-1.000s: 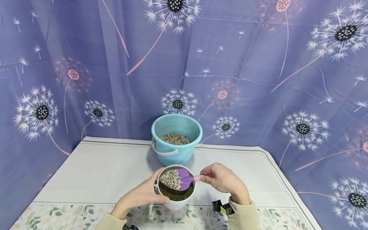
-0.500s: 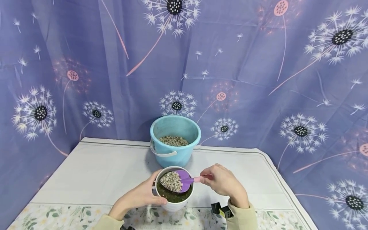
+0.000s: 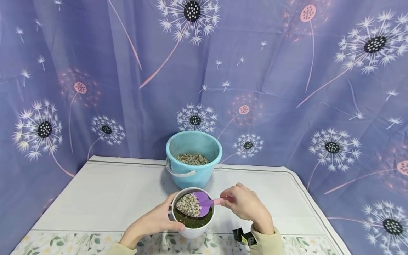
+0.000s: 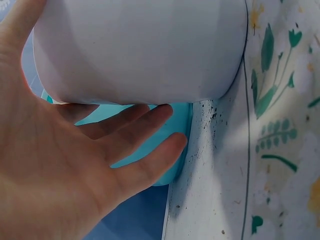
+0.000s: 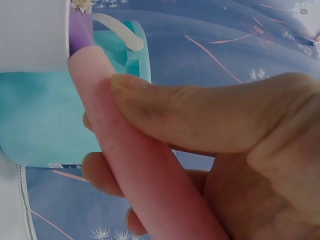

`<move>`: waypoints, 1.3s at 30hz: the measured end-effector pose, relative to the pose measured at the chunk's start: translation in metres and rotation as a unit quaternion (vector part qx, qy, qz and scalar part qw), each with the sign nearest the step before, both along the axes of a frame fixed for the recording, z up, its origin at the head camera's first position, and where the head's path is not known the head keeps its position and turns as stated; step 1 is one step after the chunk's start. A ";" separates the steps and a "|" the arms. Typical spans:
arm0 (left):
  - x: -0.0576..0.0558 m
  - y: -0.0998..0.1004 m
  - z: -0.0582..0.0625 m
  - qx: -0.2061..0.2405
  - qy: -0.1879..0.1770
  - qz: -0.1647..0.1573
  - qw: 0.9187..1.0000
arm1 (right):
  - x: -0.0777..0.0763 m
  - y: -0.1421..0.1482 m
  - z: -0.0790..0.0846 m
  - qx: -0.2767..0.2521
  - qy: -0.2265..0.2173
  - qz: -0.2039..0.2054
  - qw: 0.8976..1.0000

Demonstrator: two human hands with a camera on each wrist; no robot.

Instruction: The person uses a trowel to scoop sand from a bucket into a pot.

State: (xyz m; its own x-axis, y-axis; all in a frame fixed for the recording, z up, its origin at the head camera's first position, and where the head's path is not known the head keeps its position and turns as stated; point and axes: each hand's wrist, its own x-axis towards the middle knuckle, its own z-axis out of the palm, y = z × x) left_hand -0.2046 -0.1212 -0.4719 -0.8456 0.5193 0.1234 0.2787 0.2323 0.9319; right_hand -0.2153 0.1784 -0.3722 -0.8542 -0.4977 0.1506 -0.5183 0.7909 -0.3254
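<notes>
A white pot [image 3: 193,232] with a dark green-brown fill [image 3: 191,221] inside stands near the table's front. My left hand [image 3: 156,221] holds it from the left side, thumb at the near rim; the left wrist view shows the other fingers along the pot's wall [image 4: 145,55]. My right hand [image 3: 245,203] grips the pink handle [image 5: 135,150] of a purple trowel [image 3: 204,203], thumb on top and fingers curled under. The trowel's blade lies over the pot's mouth, heaped with pale, coarse grains [image 3: 188,205]. Whether the blade touches the fill is hard to tell.
Behind the pot stands a light blue bucket [image 3: 191,179] with more grains [image 3: 192,159] in it and a white handle [image 3: 181,174] hanging on its front. The white table cover [image 3: 121,191] has a floral front strip [image 3: 79,242]. A purple-blue dandelion curtain [image 3: 143,117] closes off the back.
The whole head view has shifted, so the scene sits a little lower in the picture. Both hands, pot and loaded trowel keep nearly the same places relative to each other.
</notes>
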 end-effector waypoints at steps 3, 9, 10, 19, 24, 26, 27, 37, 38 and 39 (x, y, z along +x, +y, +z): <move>0.000 0.000 -0.001 -0.004 0.001 -0.004 1.000 | 0.001 0.001 -0.002 -0.001 0.003 0.002 1.000; -0.001 0.000 0.002 -0.001 0.005 -0.002 1.000 | 0.000 0.001 0.000 -0.001 0.026 0.006 1.000; 0.000 0.000 0.002 -0.001 0.007 -0.002 1.000 | 0.000 0.000 0.000 -0.002 0.027 0.005 1.000; 0.002 0.000 0.000 0.005 -0.002 -0.003 1.000 | 0.001 0.000 0.001 0.006 0.041 -0.014 0.999; 0.002 0.001 0.003 0.009 0.005 -0.008 1.000 | 0.000 0.001 0.001 0.005 0.043 -0.015 0.999; 0.001 0.001 0.004 0.010 0.009 -0.011 1.000 | -0.001 0.002 0.001 0.003 0.045 -0.012 0.999; 0.001 0.001 0.005 0.010 0.011 -0.011 1.000 | -0.001 0.002 0.000 0.002 0.047 -0.011 0.999; 0.002 0.000 0.002 -0.002 -0.007 0.000 1.000 | 0.000 0.001 -0.001 0.000 0.049 -0.031 0.998; 0.002 0.001 0.002 -0.001 -0.009 0.000 1.000 | 0.000 0.000 -0.001 0.000 0.047 -0.035 0.998; 0.002 0.001 0.002 -0.001 -0.011 0.001 1.000 | 0.001 0.000 0.000 -0.001 0.045 -0.039 0.998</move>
State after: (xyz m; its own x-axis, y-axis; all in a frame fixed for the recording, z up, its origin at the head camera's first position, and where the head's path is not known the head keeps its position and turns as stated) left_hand -0.2030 -0.1203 -0.4700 -0.8496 0.5171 0.1036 0.2569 0.2343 0.9376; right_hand -0.2147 0.1787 -0.3726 -0.8732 -0.4302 0.2291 -0.4827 0.8289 -0.2829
